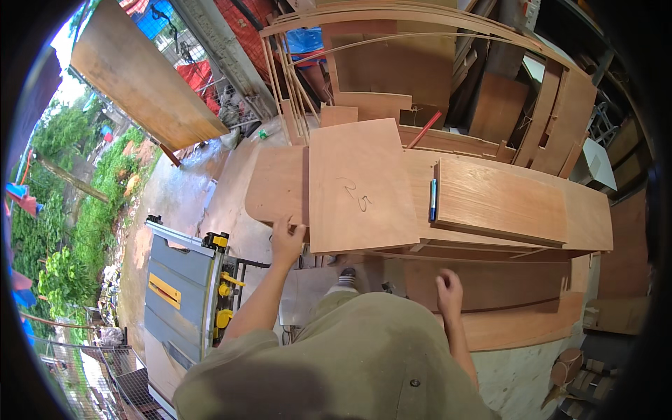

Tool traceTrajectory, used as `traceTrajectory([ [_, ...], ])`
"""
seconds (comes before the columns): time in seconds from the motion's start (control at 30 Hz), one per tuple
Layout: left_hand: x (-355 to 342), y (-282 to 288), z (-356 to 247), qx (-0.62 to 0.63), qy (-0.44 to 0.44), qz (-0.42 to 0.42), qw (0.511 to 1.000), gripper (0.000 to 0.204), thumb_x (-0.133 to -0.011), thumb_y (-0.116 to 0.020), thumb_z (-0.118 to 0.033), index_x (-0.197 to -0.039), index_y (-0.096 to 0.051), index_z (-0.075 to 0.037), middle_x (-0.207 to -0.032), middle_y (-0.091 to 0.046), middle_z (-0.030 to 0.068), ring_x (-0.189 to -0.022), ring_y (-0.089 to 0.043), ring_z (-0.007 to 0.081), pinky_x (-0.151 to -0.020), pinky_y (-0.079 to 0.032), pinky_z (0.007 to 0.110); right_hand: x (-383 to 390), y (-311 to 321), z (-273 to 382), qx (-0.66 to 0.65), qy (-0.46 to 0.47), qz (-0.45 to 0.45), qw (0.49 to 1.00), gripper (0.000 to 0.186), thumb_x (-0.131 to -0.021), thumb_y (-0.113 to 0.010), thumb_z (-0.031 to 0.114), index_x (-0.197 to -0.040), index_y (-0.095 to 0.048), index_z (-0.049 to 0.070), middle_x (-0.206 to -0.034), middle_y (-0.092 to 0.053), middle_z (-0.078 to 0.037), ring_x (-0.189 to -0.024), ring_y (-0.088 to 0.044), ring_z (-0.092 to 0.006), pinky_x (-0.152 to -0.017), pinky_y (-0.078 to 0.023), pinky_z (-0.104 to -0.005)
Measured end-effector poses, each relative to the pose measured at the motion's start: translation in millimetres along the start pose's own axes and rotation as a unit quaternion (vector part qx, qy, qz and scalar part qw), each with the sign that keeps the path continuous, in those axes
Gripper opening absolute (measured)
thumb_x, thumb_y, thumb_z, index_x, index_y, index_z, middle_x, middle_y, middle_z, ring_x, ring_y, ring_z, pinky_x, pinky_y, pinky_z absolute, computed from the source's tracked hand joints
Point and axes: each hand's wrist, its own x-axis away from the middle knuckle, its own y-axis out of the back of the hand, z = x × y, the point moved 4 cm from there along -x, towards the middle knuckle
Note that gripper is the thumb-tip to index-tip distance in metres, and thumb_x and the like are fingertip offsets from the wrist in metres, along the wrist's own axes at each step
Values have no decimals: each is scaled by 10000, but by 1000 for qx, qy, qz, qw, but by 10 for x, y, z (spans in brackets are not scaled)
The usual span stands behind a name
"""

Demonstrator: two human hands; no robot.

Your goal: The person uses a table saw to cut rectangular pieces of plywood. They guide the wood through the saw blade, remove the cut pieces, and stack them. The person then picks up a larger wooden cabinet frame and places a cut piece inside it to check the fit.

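Note:
My left hand [287,241] is at the near edge of a brown board with rounded corners [276,185]. Its thumb and fingers are apart, and the fingertips seem to touch that edge. Just to its right, a square plywood panel [360,185] with a handwritten mark lies across the long wooden bench-like piece [588,217]. In front of that piece, low on the right, my right hand [449,288] hangs with curled fingers and nothing visible in them. A blue marker pen [432,199] rests against the end of a shallow wooden box-like panel [500,199].
A table saw [178,280] with yellow parts stands to my left. A red pencil-like stick [425,130] lies behind the square panel. Cut boards and a curved wooden frame [420,21] fill the back. More boards [483,283] lie low at the right. A large board [143,80] leans far left.

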Motion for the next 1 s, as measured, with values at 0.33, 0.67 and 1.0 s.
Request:
traceTrajectory([
  [0.33,-353,-681,-635,-143,-64,163,974,884,-839,-662,-487,-1512,-295,-46,-1531,-151,352,-1414,-170,532,-1144,-184,610,-1006,-870,1312,80,-45,94,991,381,-873,-622,241,-1187,-625,25,-845,-640,-121,-777,-622,-228,-712,-491,-333],
  [0.67,-370,-673,-1012,-222,-77,288,928,987,-849,-567,-634,-1550,-190,-51,-1550,-67,372,-1448,14,547,-1114,8,699,-890,-820,972,-97,-100,-34,990,316,-892,-594,125,-1179,-634,-3,-789,-620,4,-670,-543,-76,-611,-453,-248],
  [1.0,-400,-673,-1190,-153,-157,408,886,1016,-832,-588,-645,-1559,-168,-74,-1515,-11,436,-1419,36,594,-1117,13,682,-929,-436,880,-289,-226,-86,926,127,-872,-608,78,-998,-614,60,-721,-537,51,-599,-488,-73,-562,-439,-246],
])
